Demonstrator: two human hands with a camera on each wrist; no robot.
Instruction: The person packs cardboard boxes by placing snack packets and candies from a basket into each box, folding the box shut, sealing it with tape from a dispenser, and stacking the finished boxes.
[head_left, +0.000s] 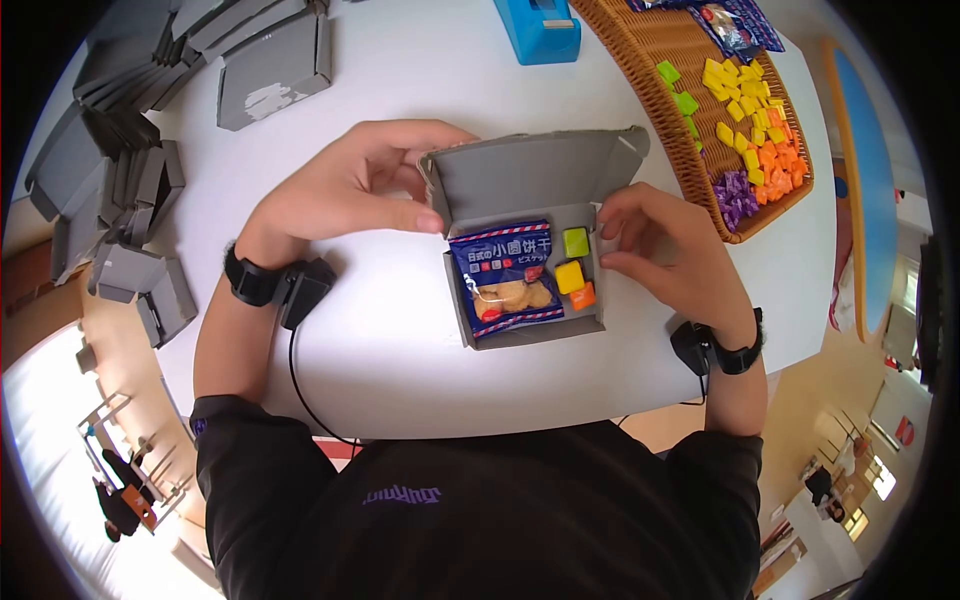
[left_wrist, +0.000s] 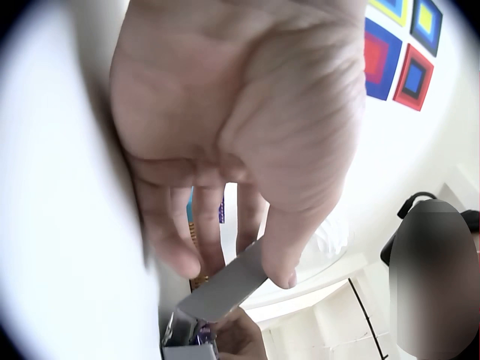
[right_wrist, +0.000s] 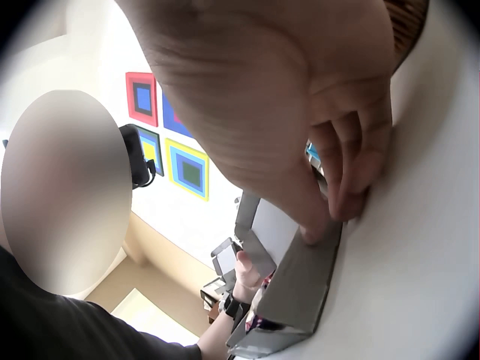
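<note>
on middle of tabletop (head_left: 400,370): gray box (head_left: 540,336), cookie bag (head_left: 505,300) and candies (head_left: 570,277) inside. left hand (head_left: 350,180) fingers pinch lid (head_left: 540,175); right hand (head_left: 670,235) fingers curl round box's far right corner. best: steady box, move lid gently.

On the blue biscuit packet (head_left: 507,278), at nine o'clock inside the grey box (head_left: 540,180), white print (head_left: 508,249) reads 日式の小圆饼干, with ビスケット beneath, towards three o'clock. Purple lettering (head_left: 402,495) on the black shirt (head_left: 490,545), near seven o'clock in the head view (upside down from here), cannot be made out.
</note>
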